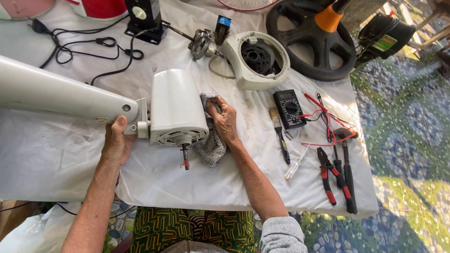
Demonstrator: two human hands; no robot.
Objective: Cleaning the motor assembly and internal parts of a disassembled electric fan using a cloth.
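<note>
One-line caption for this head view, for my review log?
Left hand steadies a white fan motor housing while right hand presses a grey rag against it.

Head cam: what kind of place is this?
Likely an informal repair bench for small appliances, possibly outdoors given the sunlight and patterned ground. Evidence: a cloth-covered table with a dismantled fan motor housing, a multimeter with leads, and red-handled pliers. The right hand presses a grey rag against the housing.
</note>
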